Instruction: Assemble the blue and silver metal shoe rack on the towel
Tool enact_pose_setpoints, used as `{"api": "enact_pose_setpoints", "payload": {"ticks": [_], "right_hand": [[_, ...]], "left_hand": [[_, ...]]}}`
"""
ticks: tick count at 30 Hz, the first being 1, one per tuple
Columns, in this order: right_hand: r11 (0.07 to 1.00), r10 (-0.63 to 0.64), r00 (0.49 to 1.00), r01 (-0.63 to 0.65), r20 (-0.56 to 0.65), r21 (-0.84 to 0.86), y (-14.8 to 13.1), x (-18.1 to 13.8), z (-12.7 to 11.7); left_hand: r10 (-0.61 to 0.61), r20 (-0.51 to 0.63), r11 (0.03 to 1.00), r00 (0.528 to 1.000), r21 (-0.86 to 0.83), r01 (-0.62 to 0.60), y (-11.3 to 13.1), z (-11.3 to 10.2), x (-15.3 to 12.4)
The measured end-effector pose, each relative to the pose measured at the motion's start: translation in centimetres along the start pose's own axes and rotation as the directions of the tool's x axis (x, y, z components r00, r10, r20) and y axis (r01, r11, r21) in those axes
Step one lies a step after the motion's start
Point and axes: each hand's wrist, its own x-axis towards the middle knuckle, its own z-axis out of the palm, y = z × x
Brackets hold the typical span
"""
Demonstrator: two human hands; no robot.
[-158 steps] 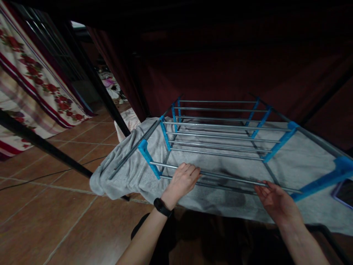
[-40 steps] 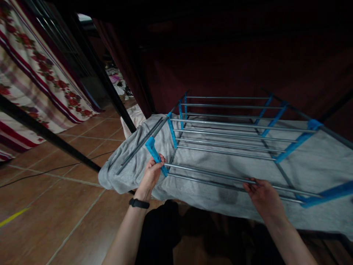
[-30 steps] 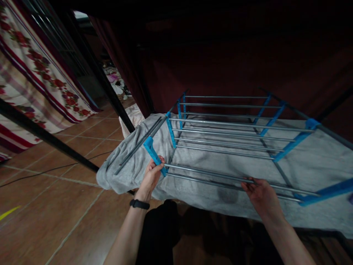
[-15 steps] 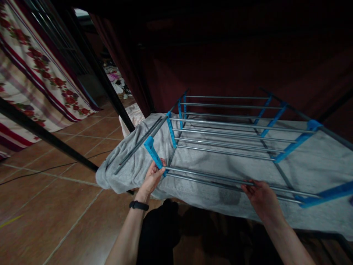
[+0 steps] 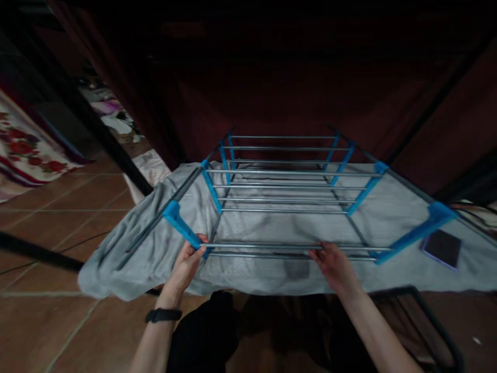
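Note:
A metal rack (image 5: 287, 199) of grey rods and blue plastic side bars lies on a grey towel (image 5: 155, 259). My left hand (image 5: 186, 264) is closed round the near end of the left blue bar (image 5: 179, 224), where the front rods meet it. My right hand (image 5: 334, 263) pinches the nearest grey rod (image 5: 272, 245) a little right of its middle. A black band sits on my left wrist.
A dark phone (image 5: 442, 247) lies on the towel at the right. Loose grey rods (image 5: 163, 210) rest on the towel's left part. Tiled floor (image 5: 46, 321) lies to the left, crossed by black frame posts. A dark red curtain hangs behind. A black frame edge (image 5: 435, 321) runs at bottom right.
The camera has swung to the right, so the rack now sits centred and the phone shows. Both hands keep their grips on the blue bar and the front rod.

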Motion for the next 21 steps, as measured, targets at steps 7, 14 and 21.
{"api": "enact_pose_setpoints", "payload": {"ticks": [7,14,21], "right_hand": [[0.956,0.201,0.979,-0.188,0.036,-0.226,-2.0,-0.5,-0.7],[0.918,-0.187,0.981,0.159,-0.043,-0.364,-8.0,-1.5,-6.7],[0.6,-0.799,0.423,0.529,-0.426,-0.6,-10.4,0.1,-10.6]], "left_hand": [[0.008,-0.106,1.0,0.994,0.028,-0.005,-0.1,1.0,1.3],[-0.025,-0.246,0.988,0.969,0.145,0.062,0.0,1.6,1.0],[-0.075,-0.325,0.972,0.943,0.187,0.141,-0.6,1.5,1.3]]}}
